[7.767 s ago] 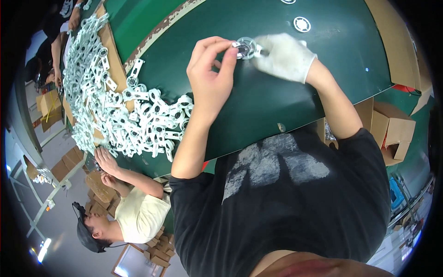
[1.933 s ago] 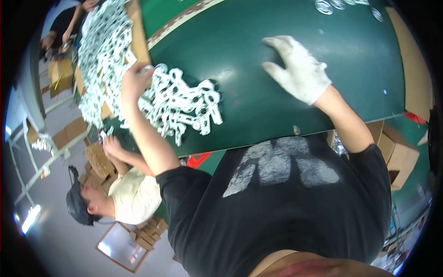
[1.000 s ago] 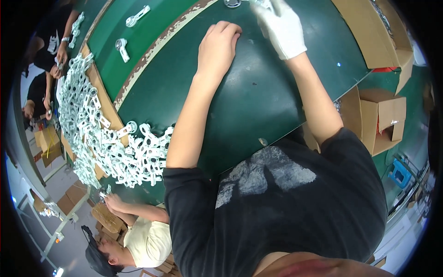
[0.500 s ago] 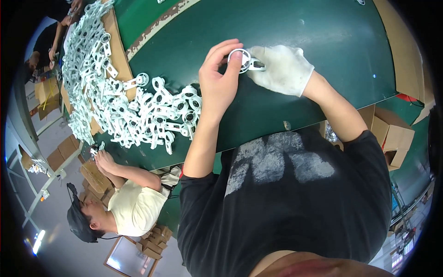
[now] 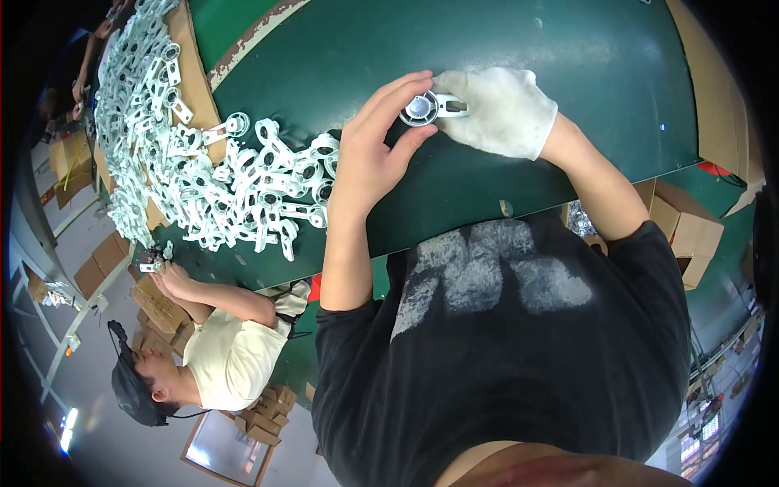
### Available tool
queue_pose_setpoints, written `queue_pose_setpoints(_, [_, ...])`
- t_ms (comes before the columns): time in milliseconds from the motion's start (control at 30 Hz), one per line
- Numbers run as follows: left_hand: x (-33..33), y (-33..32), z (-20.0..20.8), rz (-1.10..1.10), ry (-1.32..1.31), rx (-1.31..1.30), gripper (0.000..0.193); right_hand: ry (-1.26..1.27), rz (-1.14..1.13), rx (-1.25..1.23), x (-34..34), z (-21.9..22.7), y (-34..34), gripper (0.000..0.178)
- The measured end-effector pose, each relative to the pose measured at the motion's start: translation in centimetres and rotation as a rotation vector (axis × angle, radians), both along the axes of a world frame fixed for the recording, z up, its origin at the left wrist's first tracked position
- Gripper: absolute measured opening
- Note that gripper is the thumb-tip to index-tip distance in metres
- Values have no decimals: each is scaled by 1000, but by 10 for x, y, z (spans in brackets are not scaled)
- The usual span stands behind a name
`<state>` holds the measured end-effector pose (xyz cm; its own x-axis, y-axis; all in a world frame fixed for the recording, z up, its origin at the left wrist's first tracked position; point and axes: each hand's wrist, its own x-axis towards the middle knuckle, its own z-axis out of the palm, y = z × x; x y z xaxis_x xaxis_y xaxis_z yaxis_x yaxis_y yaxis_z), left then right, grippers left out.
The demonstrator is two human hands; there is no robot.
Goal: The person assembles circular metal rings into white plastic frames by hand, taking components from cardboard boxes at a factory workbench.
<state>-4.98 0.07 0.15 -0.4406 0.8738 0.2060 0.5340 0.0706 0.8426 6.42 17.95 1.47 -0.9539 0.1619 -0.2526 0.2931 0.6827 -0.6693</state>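
Above the green table, a white plastic part [image 5: 449,105] with a round dark-rimmed head and a slotted arm is held between my two hands. My bare left hand [image 5: 372,150] curls round the head, fingers along the far side and thumb at the near edge. The white-gloved right hand [image 5: 505,114] grips the slotted arm's end, its fingertips partly hidden behind the part. The head's grey centre faces up. To the left of my left forearm lies a big heap of similar white parts [image 5: 260,183].
The heap runs far left, partly over a cardboard sheet [image 5: 197,69]. A co-worker in a cream shirt [image 5: 235,357] handles a part at the table's left end. Cardboard stands along the right edge [image 5: 718,97], and an open box [image 5: 690,231] sits below it.
My left thumb has moved off the middle of the round head to its near edge, uncovering the grey centre. The right hand keeps its grip. The co-worker's hands have shifted slightly.
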Motion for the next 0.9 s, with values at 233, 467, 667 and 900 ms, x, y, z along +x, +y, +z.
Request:
queue_pose_setpoints(233, [2,0,5,-23,61,5,59,144,38,-327,1,-10,8,37])
queue_pose_setpoints(467, [6,2,4,-48,10,34,83,-132,7,-880,-3,-4,3,33])
queue_pose_setpoints(667, [1,6,0,-62,-223,117,55,166,-93,-688,5,-23,-14,35])
queue_pose_setpoints(900, [3,11,-12,-109,-608,309,26,163,-15,-23,8,-7,-17,36])
